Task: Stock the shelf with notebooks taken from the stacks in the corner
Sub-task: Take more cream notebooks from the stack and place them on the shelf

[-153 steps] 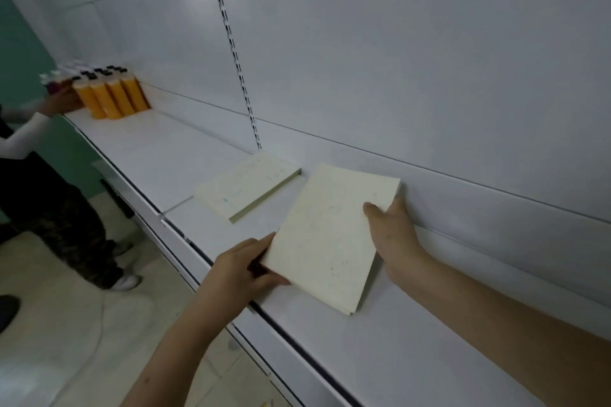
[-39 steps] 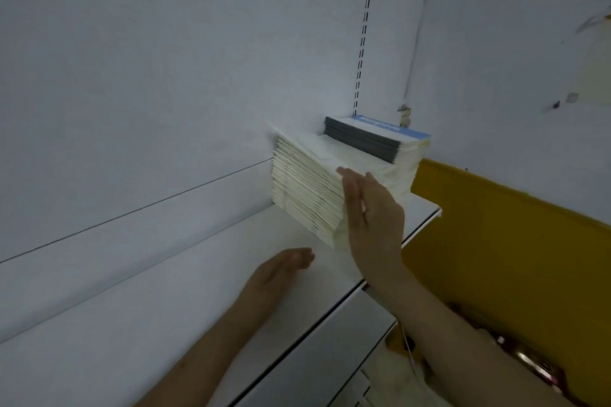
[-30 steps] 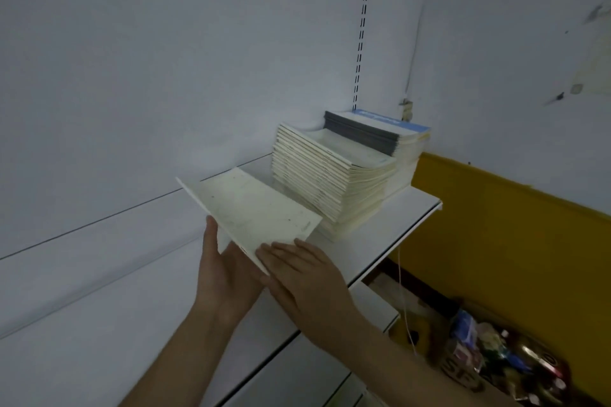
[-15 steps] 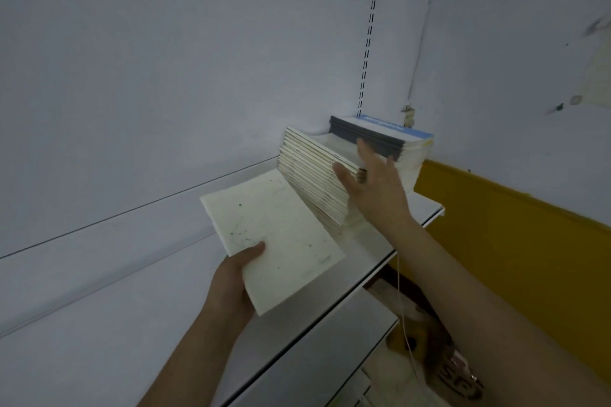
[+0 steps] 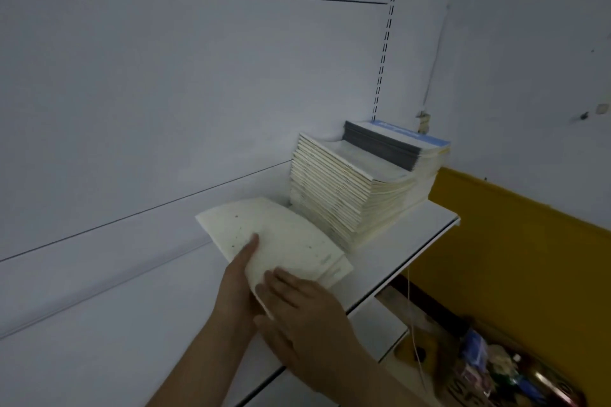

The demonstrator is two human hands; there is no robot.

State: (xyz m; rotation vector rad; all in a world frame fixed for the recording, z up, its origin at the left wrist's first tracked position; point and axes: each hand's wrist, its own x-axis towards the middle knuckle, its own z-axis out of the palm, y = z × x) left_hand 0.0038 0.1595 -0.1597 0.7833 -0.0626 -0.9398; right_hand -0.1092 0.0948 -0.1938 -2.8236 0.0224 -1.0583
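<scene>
Cream-coloured notebooks (image 5: 281, 241), at least two fanned slightly apart, sat in my grip just in front of the cream stack (image 5: 344, 188) in the corner, raised off the white shelf (image 5: 413, 235) and tilted. My left hand (image 5: 236, 287) held them from below at their near left edge, its thumb laid across the top cover. My right hand (image 5: 301, 311) lay over their near corner, its fingers fairly straight and flat on the cover rather than curled round it; how its thumb sat I could not tell. The notebooks stretched away from both hands toward the cream stack, their far corner close beside its lower edge. Behind that stack, against the back panel, stood a second stack (image 5: 410, 152) topped by grey spines and a blue-edged cover. Past the shelf's end, beyond the stacks, ran a yellow panel (image 5: 515, 241).
</scene>
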